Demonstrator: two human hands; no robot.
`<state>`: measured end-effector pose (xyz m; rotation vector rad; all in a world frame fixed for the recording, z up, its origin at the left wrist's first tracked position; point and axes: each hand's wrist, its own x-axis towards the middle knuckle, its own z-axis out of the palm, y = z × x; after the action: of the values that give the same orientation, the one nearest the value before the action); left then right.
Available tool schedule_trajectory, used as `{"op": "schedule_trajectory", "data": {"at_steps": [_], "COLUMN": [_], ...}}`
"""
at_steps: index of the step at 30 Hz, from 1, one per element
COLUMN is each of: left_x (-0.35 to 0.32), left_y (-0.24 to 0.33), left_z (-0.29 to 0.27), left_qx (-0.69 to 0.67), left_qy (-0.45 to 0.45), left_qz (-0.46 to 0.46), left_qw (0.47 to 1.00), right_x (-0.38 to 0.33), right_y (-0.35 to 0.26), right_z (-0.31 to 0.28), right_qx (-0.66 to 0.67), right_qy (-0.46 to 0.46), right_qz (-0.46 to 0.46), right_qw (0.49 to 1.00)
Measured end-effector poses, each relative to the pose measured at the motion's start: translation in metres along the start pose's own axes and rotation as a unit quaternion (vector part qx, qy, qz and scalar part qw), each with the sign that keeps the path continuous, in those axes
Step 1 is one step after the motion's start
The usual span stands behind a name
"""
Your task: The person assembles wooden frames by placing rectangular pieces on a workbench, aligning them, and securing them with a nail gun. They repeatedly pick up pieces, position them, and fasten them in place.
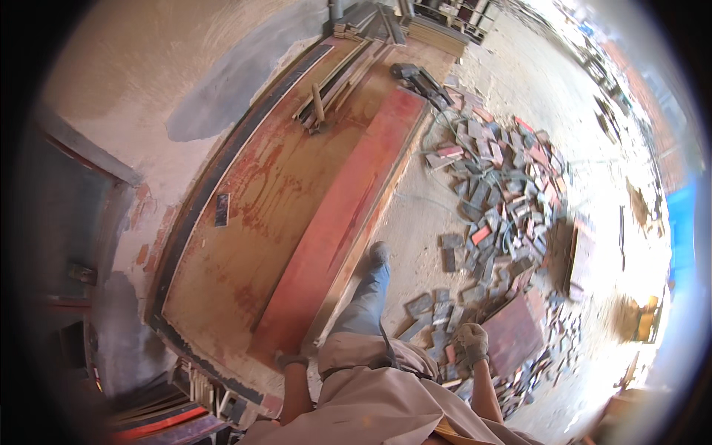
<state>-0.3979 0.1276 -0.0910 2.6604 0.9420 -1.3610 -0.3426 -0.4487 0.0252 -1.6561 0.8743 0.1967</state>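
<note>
My left hand (291,360), in a grey glove, is at the near end of a long red board (334,230). Its fingers are too blurred to make out, and I cannot tell whether it touches the board. The red board lies lengthwise along the right side of a wide, stained brown panel (259,193). On my right, my gloved right hand (472,343) is curled closed, with nothing visible in it. Beside that hand is a square reddish-brown board (515,335), among scattered offcuts; whether the hand touches it is unclear.
A pile of grey and red offcuts (504,185) spreads over the floor at the right. Narrow wooden strips (341,87) lie on the panel's far part, and a small dark block (222,210) is near its left edge. A wall (159,170) runs along the left.
</note>
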Motion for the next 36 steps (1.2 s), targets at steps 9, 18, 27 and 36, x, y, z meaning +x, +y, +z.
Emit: {"op": "schedule_trajectory", "data": {"at_steps": [9,18,27,36], "left_x": [0.012,0.013,-0.017,-0.114], "left_y": [0.098,0.221,0.585,0.647], "left_z": [-0.052,-0.134,-0.342,-0.426], "left_qx": [-0.397,-0.469,-0.581,-0.674], "left_qy": [0.054,0.136,0.283,0.24], "left_qz": [-0.296,-0.408,-0.244,-0.36], "left_qw": [0.867,0.771,0.723,0.598], "right_x": [0.284,0.578,0.731,0.696], "right_y": [-0.282,-0.526,-0.676,-0.667], "right_z": [0.083,0.317,0.574,0.72], "right_qx": [-0.35,-0.408,-0.513,-0.469], "right_qy": [-0.108,-0.246,-0.325,-0.352], "right_qz": [-0.206,-0.507,-0.668,-0.739], "right_qw": [0.908,0.718,0.431,0.332]}}
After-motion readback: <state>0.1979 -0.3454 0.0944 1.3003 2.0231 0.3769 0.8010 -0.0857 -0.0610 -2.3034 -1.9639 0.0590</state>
